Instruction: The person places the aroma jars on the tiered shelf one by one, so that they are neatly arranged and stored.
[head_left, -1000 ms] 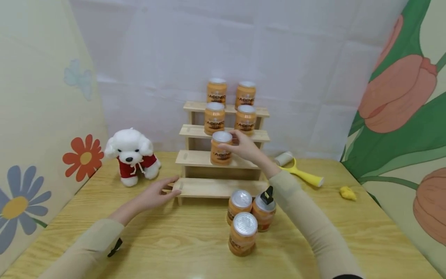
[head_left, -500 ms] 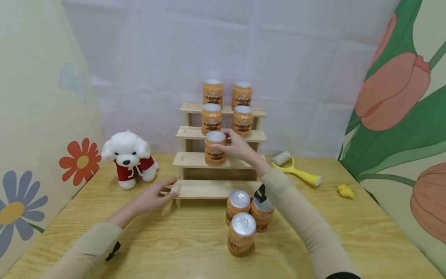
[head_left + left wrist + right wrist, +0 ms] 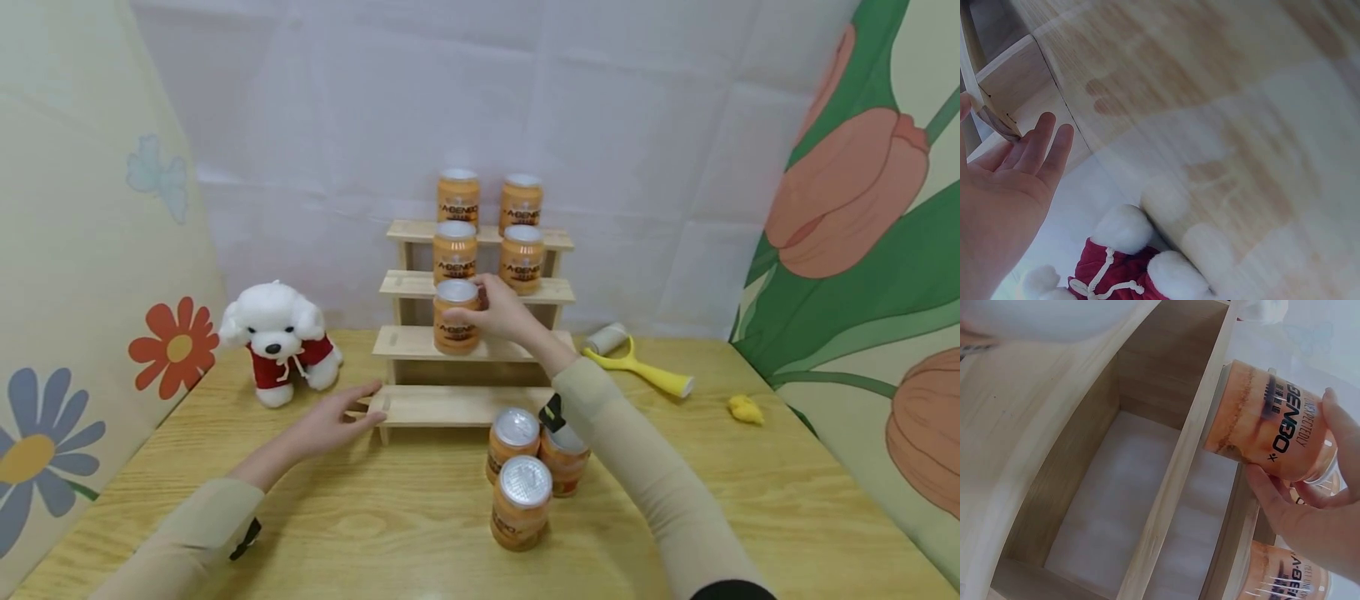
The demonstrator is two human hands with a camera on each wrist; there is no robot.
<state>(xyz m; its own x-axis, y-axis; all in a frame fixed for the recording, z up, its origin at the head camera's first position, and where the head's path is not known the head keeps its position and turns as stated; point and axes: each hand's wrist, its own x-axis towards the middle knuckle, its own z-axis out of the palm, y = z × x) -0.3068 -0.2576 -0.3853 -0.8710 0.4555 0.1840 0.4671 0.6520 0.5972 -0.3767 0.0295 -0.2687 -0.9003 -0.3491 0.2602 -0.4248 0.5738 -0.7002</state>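
Can (image 3: 454,333) upright at the rack's (image 3: 450,406) third step (image 3: 405,340) down, long axis vertical, silver lid skyward, lettering facing the wearer; right hand's (image 3: 504,312) fingers clamp it (left hand's (image 3: 330,423), spread, touch the bottom step's end).

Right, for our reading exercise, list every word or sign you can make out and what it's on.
"BENBO": the can held by the right hand.
"EXPECTEDLY", opening letters faint: same can.
"A-BENBO": the four cans on the top two shelves.
Too small or blurred: most finer print, and the labels of the three cans on the table.
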